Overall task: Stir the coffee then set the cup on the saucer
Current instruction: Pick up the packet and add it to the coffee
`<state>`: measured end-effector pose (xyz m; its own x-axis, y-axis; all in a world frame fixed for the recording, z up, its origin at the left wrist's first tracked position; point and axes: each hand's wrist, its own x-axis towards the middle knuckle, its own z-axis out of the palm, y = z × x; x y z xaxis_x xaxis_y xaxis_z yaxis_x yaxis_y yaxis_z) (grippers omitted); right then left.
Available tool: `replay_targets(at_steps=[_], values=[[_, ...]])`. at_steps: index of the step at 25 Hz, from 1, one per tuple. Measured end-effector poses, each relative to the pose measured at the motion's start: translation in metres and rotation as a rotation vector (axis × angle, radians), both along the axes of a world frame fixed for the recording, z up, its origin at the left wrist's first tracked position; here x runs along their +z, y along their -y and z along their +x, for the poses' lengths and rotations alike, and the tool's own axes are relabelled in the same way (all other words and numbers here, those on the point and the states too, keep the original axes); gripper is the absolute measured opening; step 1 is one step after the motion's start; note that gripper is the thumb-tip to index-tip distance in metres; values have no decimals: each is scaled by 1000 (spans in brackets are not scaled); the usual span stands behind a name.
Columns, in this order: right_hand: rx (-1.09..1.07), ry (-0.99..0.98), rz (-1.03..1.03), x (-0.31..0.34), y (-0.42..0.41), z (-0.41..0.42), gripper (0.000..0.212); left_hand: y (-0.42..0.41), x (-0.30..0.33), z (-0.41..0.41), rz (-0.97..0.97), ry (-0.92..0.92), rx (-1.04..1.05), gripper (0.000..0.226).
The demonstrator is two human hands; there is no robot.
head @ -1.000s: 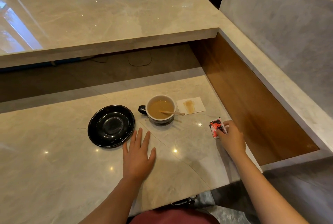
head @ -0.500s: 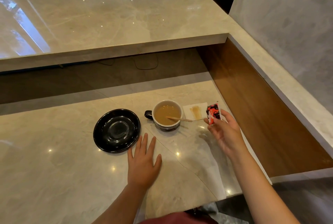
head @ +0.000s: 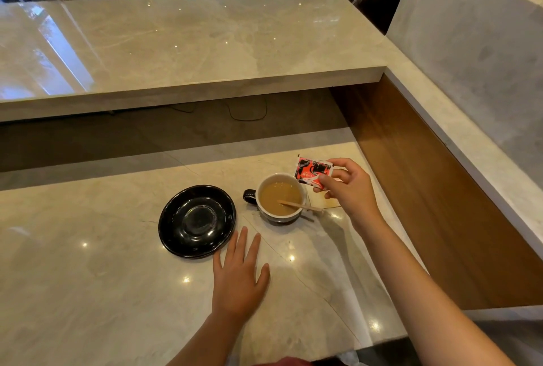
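Observation:
A cup [head: 278, 216] of light brown coffee stands on the marble counter [head: 88, 292], dark handle to the left. A wooden stirrer [head: 299, 206] leans in it, pointing right over the rim. The black saucer [head: 197, 221] lies empty just left of the cup. My right hand [head: 349, 189] holds a red and white sachet [head: 312, 172] in the air just above the cup's right rim. My left hand [head: 238, 277] rests flat on the counter, fingers spread, in front of the saucer and cup.
A stained paper napkin [head: 327, 203] lies right of the cup, mostly under my right hand. A raised marble bar top [head: 191, 51] overhangs the back. A wooden side panel [head: 426, 189] walls the right side.
My right hand lifted the sachet off the counter at the right and carried it up and left to the cup's rim. My left hand stayed flat.

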<state>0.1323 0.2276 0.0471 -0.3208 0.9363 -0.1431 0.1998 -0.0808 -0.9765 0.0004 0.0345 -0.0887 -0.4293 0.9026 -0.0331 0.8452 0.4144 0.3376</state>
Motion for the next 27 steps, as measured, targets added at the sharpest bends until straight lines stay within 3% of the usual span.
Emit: replay_targets(at_steps=[4, 9, 15, 20, 27], values=[[4, 127, 131, -3, -2, -13, 24, -1, -1, 0, -36, -17, -3, 62], [131, 390, 458, -6, -1, -22, 26, -1, -1, -1, -35, -24, 3, 62], [241, 525, 698, -8, -3, -28, 26, -1, -1, -1, -23, -20, 1, 62], [189, 462, 598, -14, -3, -29, 26, -1, -1, 0, -5, -26, 1, 62], [-141, 51, 26, -20, 1, -25, 5, -1, -6, -1, -14, -36, 4, 61]])
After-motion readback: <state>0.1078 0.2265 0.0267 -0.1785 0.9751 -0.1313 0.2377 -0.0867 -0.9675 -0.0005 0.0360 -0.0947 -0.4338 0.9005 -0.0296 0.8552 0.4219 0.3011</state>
